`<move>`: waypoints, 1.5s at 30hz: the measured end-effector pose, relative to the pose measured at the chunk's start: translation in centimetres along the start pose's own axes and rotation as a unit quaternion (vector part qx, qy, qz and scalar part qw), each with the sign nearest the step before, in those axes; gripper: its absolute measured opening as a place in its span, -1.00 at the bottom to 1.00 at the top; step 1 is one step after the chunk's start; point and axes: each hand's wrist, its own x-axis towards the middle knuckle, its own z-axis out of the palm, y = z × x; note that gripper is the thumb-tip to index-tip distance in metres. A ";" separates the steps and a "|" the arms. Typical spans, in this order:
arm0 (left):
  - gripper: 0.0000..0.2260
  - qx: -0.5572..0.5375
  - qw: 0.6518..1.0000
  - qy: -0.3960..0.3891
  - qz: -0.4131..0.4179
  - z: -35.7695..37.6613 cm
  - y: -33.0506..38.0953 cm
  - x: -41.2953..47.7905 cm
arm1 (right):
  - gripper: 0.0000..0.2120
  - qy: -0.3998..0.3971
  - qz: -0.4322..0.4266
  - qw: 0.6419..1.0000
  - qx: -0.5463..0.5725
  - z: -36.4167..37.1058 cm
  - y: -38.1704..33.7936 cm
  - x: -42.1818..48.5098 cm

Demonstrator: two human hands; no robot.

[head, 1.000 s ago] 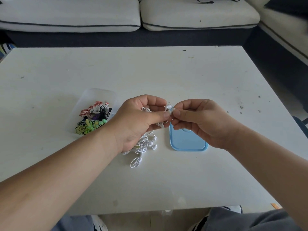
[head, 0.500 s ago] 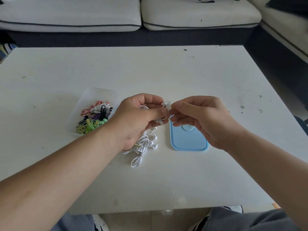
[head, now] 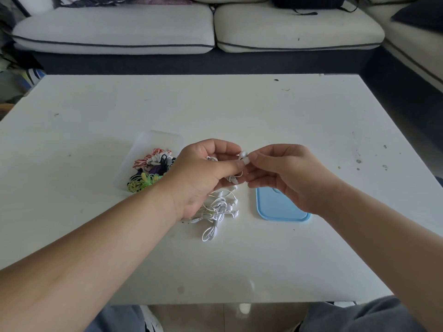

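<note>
Over the table (head: pixel 287 116), left hand (head: pixel 203 174) and right hand (head: pixel 287 176) pinch tangled white earphones (head: pixel 217 207).

Soft, even daylight, faint shadows under the forearms, sharp centre, wide-angle bending and slight blur at edges.

Glossy white plastic earphone cables (head: pixel 217 209), smooth blue plastic lid (head: pixel 278 209), translucent plastic box (head: pixel 148 142), matt scuffed table (head: pixel 215 109)

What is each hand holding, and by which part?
The left hand grips the cord of the white earphones; the right hand pinches one earbud at its end.
</note>
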 end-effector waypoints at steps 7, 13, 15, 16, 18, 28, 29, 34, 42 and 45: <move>-0.82 0.181 0.972 0.130 0.076 -5.5 1.3 -0.1 | -0.71 0.053 0.004 0.997 -0.054 5.3 0.4 2.2; -0.87 0.359 0.908 0.192 0.100 -12.6 0.2 0.6 | -0.80 -0.005 0.014 0.997 -0.072 11.3 1.3 3.6; -0.86 0.382 0.904 0.165 0.097 -13.3 -0.7 0.9 | -0.82 -0.014 0.019 0.997 -0.080 12.4 1.6 3.9; -0.83 0.402 0.897 0.153 0.098 -13.4 -0.8 1.0 | -0.82 -0.015 0.022 0.996 -0.085 12.7 1.8 4.0; -0.72 0.467 0.866 0.142 0.104 -13.5 -0.7 1.0 | -0.84 -0.008 0.025 0.995 -0.097 12.7 2.1 4.1; -0.81 0.574 0.773 0.142 0.231 -12.0 0.5 0.5 | -0.86 0.040 0.023 0.986 -0.158 10.1 1.6 4.4; -0.84 0.567 0.779 0.118 0.241 -11.1 0.4 0.4 | -0.86 0.047 0.016 0.983 -0.179 9.7 1.5 4.3; -0.90 0.609 0.765 -0.046 0.204 -6.1 -0.5 0.2 | -0.82 0.059 0.009 0.950 -0.308 6.0 1.6 3.5; -0.64 0.718 0.673 -0.174 0.051 -3.9 -3.2 1.7 | -0.78 -0.058 0.076 0.895 -0.435 2.6 3.3 2.4; -0.62 0.697 0.697 -0.166 0.044 -4.6 -3.6 1.9 | -0.81 -0.091 0.073 0.879 -0.462 2.9 3.3 2.3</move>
